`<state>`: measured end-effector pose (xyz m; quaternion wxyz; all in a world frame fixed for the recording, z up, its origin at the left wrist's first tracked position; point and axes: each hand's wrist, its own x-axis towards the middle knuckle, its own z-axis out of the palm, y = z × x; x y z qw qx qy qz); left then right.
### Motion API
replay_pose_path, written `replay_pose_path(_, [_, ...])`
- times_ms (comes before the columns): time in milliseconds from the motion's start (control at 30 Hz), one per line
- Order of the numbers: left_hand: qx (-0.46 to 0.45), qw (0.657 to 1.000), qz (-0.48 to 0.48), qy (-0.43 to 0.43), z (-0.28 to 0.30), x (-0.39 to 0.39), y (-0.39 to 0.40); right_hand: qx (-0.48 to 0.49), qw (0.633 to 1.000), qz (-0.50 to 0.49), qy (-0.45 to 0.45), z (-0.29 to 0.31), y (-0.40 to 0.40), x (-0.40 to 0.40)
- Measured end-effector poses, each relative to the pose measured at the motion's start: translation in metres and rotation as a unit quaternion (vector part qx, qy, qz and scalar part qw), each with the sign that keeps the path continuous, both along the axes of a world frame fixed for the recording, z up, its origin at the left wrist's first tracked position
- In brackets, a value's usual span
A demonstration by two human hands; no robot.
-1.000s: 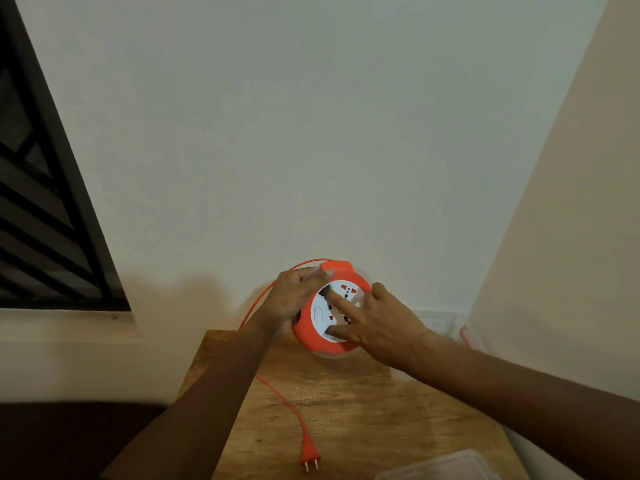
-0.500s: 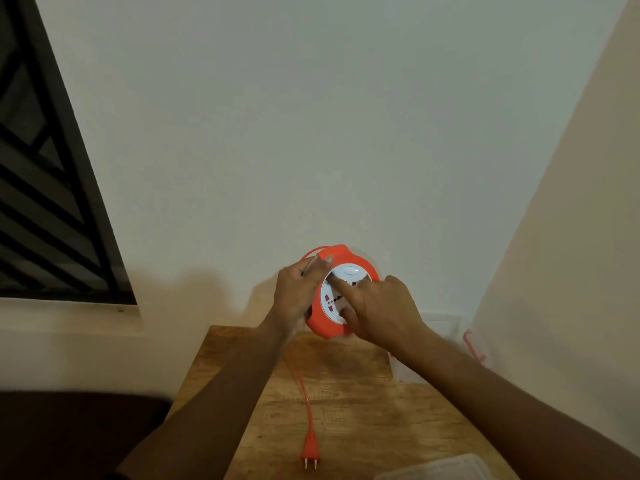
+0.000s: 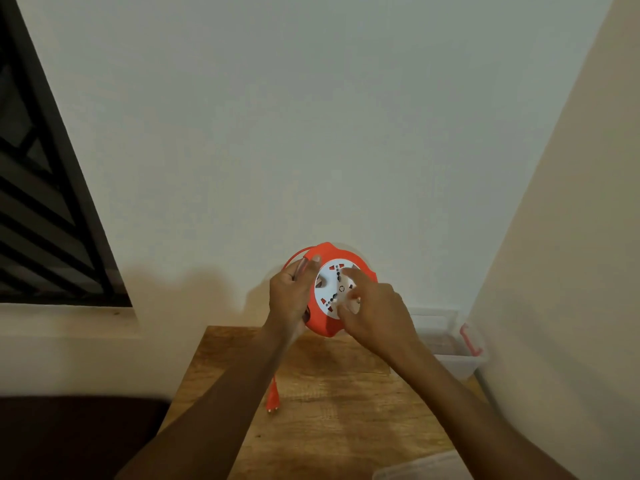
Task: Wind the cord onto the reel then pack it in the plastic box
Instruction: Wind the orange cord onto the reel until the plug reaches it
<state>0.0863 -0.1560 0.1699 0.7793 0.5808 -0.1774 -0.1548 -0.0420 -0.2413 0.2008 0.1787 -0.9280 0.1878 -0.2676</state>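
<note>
An orange cord reel (image 3: 323,327) with a white socket face (image 3: 330,284) is held upright above the far end of the wooden table (image 3: 332,417). My left hand (image 3: 291,296) grips its left rim, where a loop of orange cord (image 3: 292,259) runs over the fingers. My right hand (image 3: 374,313) presses its fingers on the white face. The orange plug (image 3: 273,400) hangs just above the table below my left forearm. A clear plastic box (image 3: 450,341) with a red latch (image 3: 469,339) stands at the table's far right corner.
A clear lid (image 3: 422,467) lies at the table's near right edge. White walls close in behind and on the right. A dark window grille (image 3: 38,209) is on the left, and a dark surface (image 3: 69,438) lies left of the table.
The cord has shortened: the plug has travelled from the table's near edge toward the reel and risen. My right hand's fingers have shifted round the white face. The view tilted down a little.
</note>
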Motion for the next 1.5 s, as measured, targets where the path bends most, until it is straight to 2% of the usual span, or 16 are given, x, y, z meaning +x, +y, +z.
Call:
replay_pose_path(100, [0.02, 1.0, -0.022, -0.012, 0.002, 0.001, 0.002, -0.26, 0.959, 0.097, 0.048, 0.005, -0.009, -0.004])
replay_pose_path(200, [0.025, 0.999, -0.036, -0.017, 0.004, -0.001, 0.004, -0.345, 0.923, 0.136, 0.106, 0.008, -0.016, -0.006])
replay_pose_path(367, [0.033, 0.998, -0.052, -0.013, 0.006, 0.0, 0.005, -0.381, 0.912, 0.051, 0.146, 0.013, -0.022, -0.006])
replay_pose_path(600, [0.032, 0.997, -0.064, -0.004, 0.009, -0.003, 0.003, -0.377, 0.906, 0.043, 0.188, 0.004, -0.022, 0.0])
replay_pose_path(767, [0.035, 0.998, -0.042, -0.026, 0.013, -0.006, -0.002, -0.333, 0.926, 0.022, 0.176, 0.005, -0.018, 0.007])
replay_pose_path(900, [-0.004, 1.0, -0.012, -0.004, 0.012, -0.009, -0.006, -0.211, 0.971, -0.043, 0.101, 0.006, -0.014, 0.015])
replay_pose_path(1000, [-0.011, 0.997, 0.071, -0.025, 0.011, -0.021, -0.016, 0.044, 0.996, -0.075, 0.004, 0.007, -0.011, 0.022])
replay_pose_path(1033, [0.012, 0.993, 0.101, -0.061, 0.01, -0.026, -0.019, 0.178, 0.981, -0.072, -0.017, 0.005, -0.01, 0.025])
replay_pose_path(1100, [0.066, 0.982, 0.125, -0.126, 0.007, -0.033, -0.022, 0.429, 0.9, -0.065, -0.05, -0.001, -0.008, 0.027])
replay_pose_path(1133, [0.082, 0.979, 0.125, -0.138, 0.005, -0.033, -0.021, 0.5, 0.861, -0.064, -0.065, -0.005, -0.006, 0.026])
replay_pose_path(1200, [0.088, 0.981, 0.123, -0.123, 0.001, -0.025, -0.016, 0.544, 0.833, -0.058, -0.082, -0.008, -0.006, 0.02])
replay_pose_path(1267, [0.043, 0.993, 0.092, -0.051, 0.0, -0.015, -0.012, 0.48, 0.873, -0.04, -0.072, -0.006, -0.007, 0.015])
replay_pose_path(1333, [-0.002, 0.999, 0.052, -0.003, 0.0, -0.011, -0.008, 0.248, 0.967, -0.032, -0.048, -0.005, -0.007, 0.008])
replay_pose_path(1367, [-0.008, 0.999, 0.041, 0.001, 0.001, -0.009, -0.005, 0.101, 0.993, -0.031, -0.048, -0.003, -0.005, 0.003])
replay_pose_path(1433, [-0.004, 1.0, 0.028, -0.008, 0.004, -0.006, 0.0, -0.138, 0.989, 0.009, -0.047, 0.002, -0.007, -0.002])
replay_pose_path(1500, [-0.007, 1.0, 0.001, -0.014, 0.007, -0.005, 0.005, -0.276, 0.956, 0.097, -0.008, 0.004, -0.012, -0.004])
